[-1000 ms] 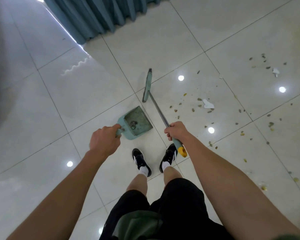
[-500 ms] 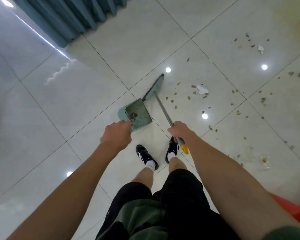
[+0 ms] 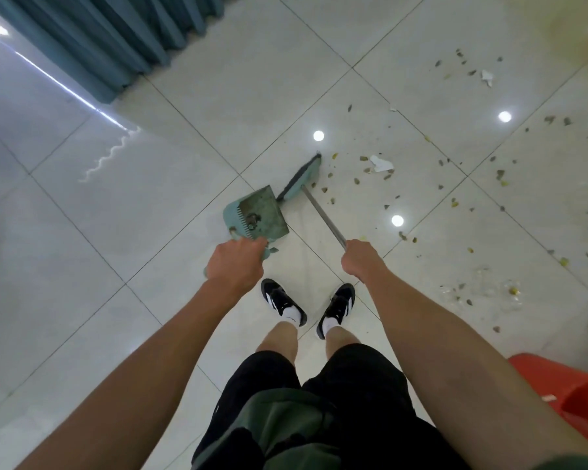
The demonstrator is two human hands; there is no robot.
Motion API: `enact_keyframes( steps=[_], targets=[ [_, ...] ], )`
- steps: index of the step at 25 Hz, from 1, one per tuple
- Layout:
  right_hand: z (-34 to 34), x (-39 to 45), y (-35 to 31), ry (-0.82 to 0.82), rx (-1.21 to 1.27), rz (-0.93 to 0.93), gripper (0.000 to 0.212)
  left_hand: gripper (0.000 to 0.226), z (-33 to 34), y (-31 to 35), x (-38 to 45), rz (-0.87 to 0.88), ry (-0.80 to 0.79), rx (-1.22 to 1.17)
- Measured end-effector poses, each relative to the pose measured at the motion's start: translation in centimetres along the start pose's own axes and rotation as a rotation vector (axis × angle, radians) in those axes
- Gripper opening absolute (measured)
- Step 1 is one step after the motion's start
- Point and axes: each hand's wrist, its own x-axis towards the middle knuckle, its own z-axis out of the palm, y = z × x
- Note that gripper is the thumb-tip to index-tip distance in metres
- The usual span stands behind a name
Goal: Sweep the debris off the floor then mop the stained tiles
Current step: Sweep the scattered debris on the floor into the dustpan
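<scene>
Clothing: black shorts (image 3: 353, 395) of matte fabric, with a dull green cloth hem over them at the bottom edge.
Red object: a smooth, glossy red plastic form (image 3: 564, 391) at the lower right corner, only partly in frame.
Shoes: two black trainers (image 3: 282, 301) with white stripes and white socks, toes pointing apart on the tile.
Left hand: the left hand (image 3: 235, 266) is curled tightly round the pale teal plastic handle of the dustpan, knuckles up.
Right hand: the right hand (image 3: 360, 259) is clamped in a fist round the thin metal shaft of the broom.
Dustpan: the dustpan (image 3: 258, 213) is a squarish teal scoop with a grimy grey-green inside, a row of comb teeth along its near rim and a small dark clump lying in it; its open edge faces the broom head.
Broom: the broom (image 3: 301, 179) has a long, narrow teal head with dark bristles, just beside the pan's far corner; the silver shaft slants back to the fist.
Debris: small olive and yellowish flakes (image 3: 357, 181) and a crumpled white paper scrap (image 3: 381, 163) lie scattered right of the broom head.
Floor: large glossy off-white tiles (image 3: 150, 232) with thin dark grout lines and round lamp reflections.
Curtain: a pleated blue-grey curtain (image 3: 109, 39) hangs to the floor at the far left.
</scene>
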Motion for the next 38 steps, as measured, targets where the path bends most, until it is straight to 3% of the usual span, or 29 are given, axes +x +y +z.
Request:
enact_keyframes(
  steps=[10, 17, 24, 33, 38],
  targets=[
    [-1.2, -4.3, 13.0, 0.090, 0.015, 0.107, 0.028, 0.037, -2.4, 6.9, 0.1, 0.063, 0.011, 0.113],
    [-3.0, -4.7, 13.8, 0.159, 0.031, 0.037, 0.028, 0.035, -4.8, 7.9, 1.4, 0.069, 0.053, 0.048],
    [-6.9, -0.4, 7.2, 0.174, -0.015, -0.049, 0.030, 0.038, -7.4, 0.9, 6.2, 0.009, 0.071, 0.036],
    [-12.2, 9.2, -11.6, 0.179, -0.025, -0.009, 0.032, 0.035, -11.6, -14.9, 18.5, 0.031, 0.075, 0.018],
    [-14.2, 12.3, -20.7, 0.110, 0.110, 0.036, 0.036, 0.019, -14.3, -19.2, 23.5, 0.083, 0.055, 0.011]
  ],
)
